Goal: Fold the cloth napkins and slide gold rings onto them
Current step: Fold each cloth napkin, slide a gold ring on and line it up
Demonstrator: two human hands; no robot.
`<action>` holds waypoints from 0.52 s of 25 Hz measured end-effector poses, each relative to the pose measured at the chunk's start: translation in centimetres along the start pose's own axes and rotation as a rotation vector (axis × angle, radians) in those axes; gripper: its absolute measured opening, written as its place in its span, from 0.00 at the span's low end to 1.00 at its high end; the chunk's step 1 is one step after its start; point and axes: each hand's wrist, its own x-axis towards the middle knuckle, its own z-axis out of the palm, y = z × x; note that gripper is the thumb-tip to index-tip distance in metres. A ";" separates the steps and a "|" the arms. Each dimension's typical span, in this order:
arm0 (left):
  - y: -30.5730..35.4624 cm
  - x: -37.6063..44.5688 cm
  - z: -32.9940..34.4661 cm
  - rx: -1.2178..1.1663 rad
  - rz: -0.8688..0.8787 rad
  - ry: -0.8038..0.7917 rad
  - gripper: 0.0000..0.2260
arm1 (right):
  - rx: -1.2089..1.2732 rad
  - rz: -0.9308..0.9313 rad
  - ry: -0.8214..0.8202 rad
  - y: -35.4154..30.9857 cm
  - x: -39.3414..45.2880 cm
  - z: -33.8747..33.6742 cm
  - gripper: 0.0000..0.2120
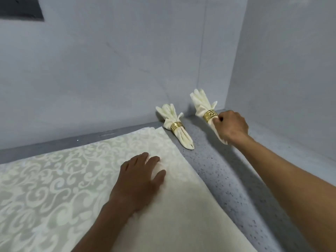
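Speckled counter (218,171), ringed napkin (201,104) in right hand (231,126)

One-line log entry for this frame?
left hand: flat on cloth | right hand: grips ringed napkin | finished napkin: on counter

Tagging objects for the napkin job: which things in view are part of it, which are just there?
Part of the job:
- ringed napkin gripped by the right hand
- its gold ring
- second ringed napkin lying on the counter
- flat cloth under the left hand

Just there:
- patterned tablecloth
- grey walls
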 end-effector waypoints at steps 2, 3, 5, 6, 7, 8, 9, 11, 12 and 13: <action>-0.1 0.1 0.2 0.013 0.009 0.012 0.32 | -0.001 0.016 -0.012 -0.6 1.5 2.7 0.15; -0.2 -0.1 0.3 0.012 0.007 0.015 0.32 | -0.006 0.010 -0.015 -1.0 1.9 3.8 0.15; 0.0 -0.1 0.0 -0.011 0.007 0.011 0.30 | -0.032 -0.010 -0.020 -2.0 2.3 5.3 0.15; 0.0 0.0 0.0 -0.024 0.008 0.005 0.28 | -0.050 -0.015 -0.030 -2.5 2.5 5.9 0.15; -0.1 0.1 0.0 -0.021 0.009 -0.009 0.26 | -0.060 -0.007 -0.043 -2.9 2.6 6.4 0.15; 0.0 0.2 0.1 -0.014 0.011 -0.015 0.24 | -0.063 0.009 -0.058 -3.1 2.6 6.9 0.16; 0.0 0.2 0.2 -0.010 0.011 -0.013 0.22 | -0.062 0.024 -0.072 -3.3 2.7 7.2 0.16; -0.2 0.2 0.2 -0.013 0.008 0.002 0.21 | -0.060 0.032 -0.087 -3.5 3.0 7.4 0.17; -0.2 0.2 0.3 -0.016 0.006 0.009 0.21 | -0.060 0.031 -0.092 -3.4 3.1 7.5 0.17; -0.2 0.2 0.3 -0.019 0.005 0.015 0.21 | -0.052 0.029 -0.097 -3.4 3.3 7.5 0.19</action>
